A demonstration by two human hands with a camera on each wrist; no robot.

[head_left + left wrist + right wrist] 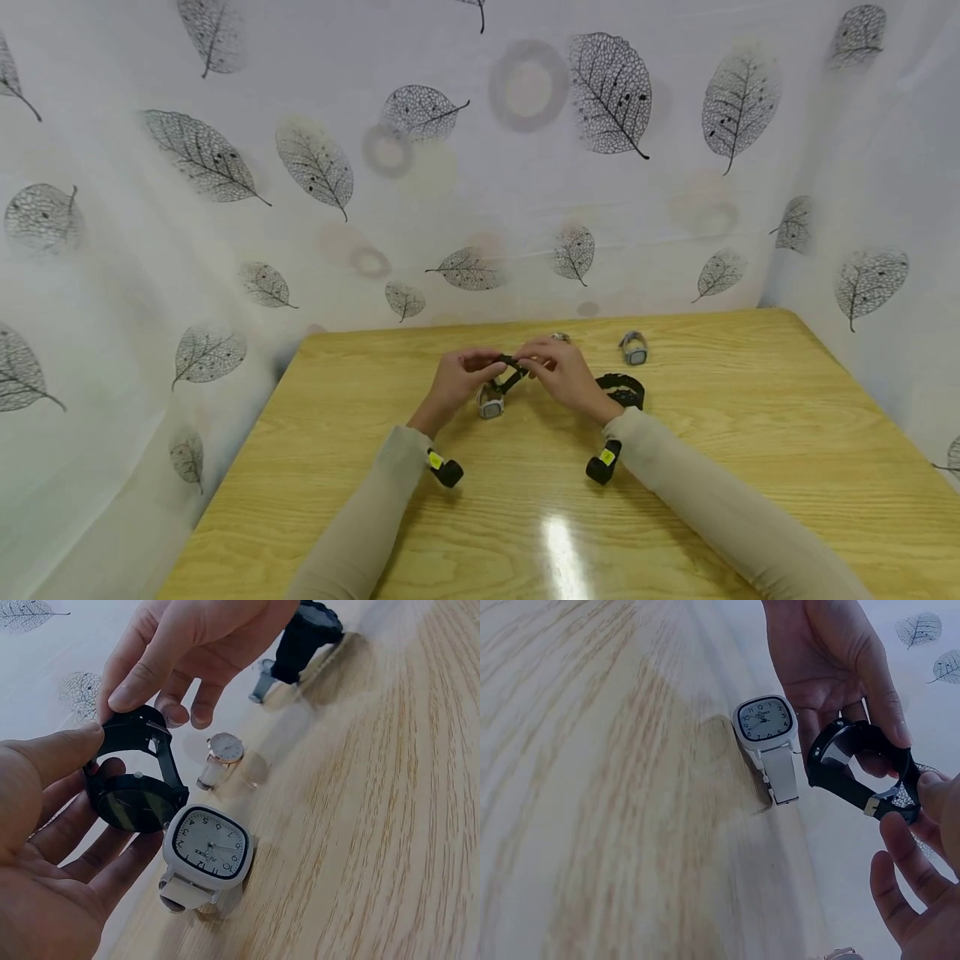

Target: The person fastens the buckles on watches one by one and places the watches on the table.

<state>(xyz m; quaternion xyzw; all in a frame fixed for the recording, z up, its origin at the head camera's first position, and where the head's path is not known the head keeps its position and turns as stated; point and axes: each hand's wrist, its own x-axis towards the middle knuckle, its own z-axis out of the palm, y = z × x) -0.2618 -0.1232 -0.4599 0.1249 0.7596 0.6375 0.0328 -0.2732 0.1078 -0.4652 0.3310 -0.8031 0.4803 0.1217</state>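
Observation:
Both hands hold a black wristwatch point(139, 804) whose strap is bent round into a loop. The left hand point(457, 385) supports the watch from below with its fingers, and its thumb presses on the strap. Thumb and fingers of the right hand point(561, 377) pinch the strap near the metal buckle point(871, 805). In the left wrist view the dial faces down towards the left fingers. Beside the left fingers a white square-faced watch point(211, 844) stands on the wooden table point(480, 508); its pale strap point(781, 776) shows in the right wrist view.
Behind the right hand lies a small rose-gold-rimmed watch point(226, 748). A black-strapped watch point(624, 388) stands near the right wrist, with a grey square-faced watch point(636, 355) farther back. A leaf-patterned curtain point(517, 200) hangs along the table's back edge.

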